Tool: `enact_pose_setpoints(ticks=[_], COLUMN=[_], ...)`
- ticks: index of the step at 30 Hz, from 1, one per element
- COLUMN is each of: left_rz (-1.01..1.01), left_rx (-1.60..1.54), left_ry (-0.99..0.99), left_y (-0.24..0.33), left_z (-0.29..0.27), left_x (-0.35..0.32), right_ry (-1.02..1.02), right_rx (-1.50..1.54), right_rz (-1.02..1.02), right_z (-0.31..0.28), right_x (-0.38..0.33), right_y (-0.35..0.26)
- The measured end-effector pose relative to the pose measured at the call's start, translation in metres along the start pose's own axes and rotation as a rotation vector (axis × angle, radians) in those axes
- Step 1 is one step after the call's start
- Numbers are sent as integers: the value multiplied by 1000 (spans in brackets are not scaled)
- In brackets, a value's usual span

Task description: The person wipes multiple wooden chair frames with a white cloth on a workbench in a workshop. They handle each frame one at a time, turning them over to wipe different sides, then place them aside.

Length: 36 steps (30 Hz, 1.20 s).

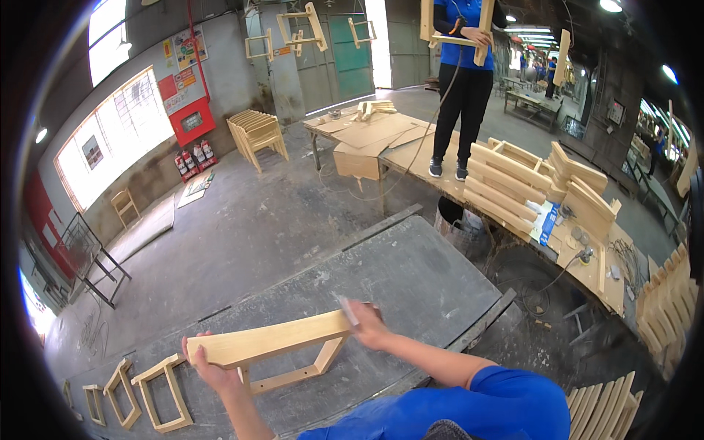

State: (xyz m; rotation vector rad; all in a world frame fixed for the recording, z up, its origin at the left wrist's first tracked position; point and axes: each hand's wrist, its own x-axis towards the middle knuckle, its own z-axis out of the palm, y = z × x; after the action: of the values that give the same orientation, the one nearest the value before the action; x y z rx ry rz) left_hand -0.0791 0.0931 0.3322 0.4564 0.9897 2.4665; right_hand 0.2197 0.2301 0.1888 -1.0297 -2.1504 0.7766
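Observation:
A pale wooden chair frame (286, 336), with a broad curved board on top and narrower bars beneath, rests on the dark grey worktable (396, 271). My left hand (213, 372) is closed around the board's left end, thumb and fingers on either side. At the board's right end is my right hand (369, 328), closed on a flat pale grey piece of sandpaper (348, 311). The sandpaper is slightly blurred and lies against the end of the board.
Several smaller wooden frames (163, 394) stand on the table's left part. Beyond, a person (462, 95) stands on a long bench (411, 150), holding a wooden frame. Chair parts (506, 183), a power sander (585, 254) and cables share that bench. Stacked frames (257, 136) stand on the floor.

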Motion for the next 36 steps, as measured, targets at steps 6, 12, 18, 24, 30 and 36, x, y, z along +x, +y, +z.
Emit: enact_pose_setpoints(ticks=[6,12,18,24,30,36], left_rz=[40,-4,16,-16,-100,-95], left_rx=[-16,90,159,106,126,117], left_ry=[-170,-238,-168,-330,-420,-416], left_y=[-35,-44,-25,-44,-36,-42], left_z=[49,45,15,39,30,22], left_x=[-23,8,39,24,47,57], right_ry=[-110,-23,-18,39,129,291], right_rx=[-223,-91,26,-263,63,-98], right_rz=[-587,-522,243,-108,190,677], right_z=[22,24,-10,38,12,0], right_x=[40,60,-3,25,-17,-46], right_y=[-130,-127,13,-130,-77,-59])
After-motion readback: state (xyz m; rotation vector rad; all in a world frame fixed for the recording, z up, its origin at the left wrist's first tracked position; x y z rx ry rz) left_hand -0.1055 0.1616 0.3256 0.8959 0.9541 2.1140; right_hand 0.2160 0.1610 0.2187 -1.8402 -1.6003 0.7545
